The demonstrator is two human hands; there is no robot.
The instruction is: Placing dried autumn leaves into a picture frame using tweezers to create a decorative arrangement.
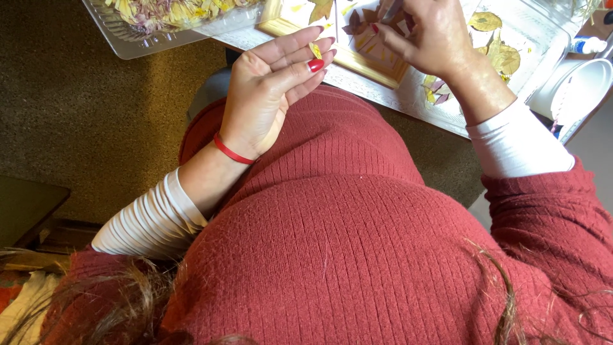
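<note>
My left hand is raised in front of my red sweater, fingers straight and close together. A small yellow petal is held at its fingertips. It hovers just short of a light wooden frame that lies on the table and holds dark red leaves and yellow petal pieces. My right hand is curled over the frame's far side, pinching a thin grey metal tool whose tip is hidden among the leaves. A thin straight stem or needle stands near the frame.
A clear plastic tray of dried yellow and pink petals sits at the top left, overhanging brown carpet. Pressed yellow leaves lie on a white sheet to the right. A white cup and a small glue bottle stand at the far right.
</note>
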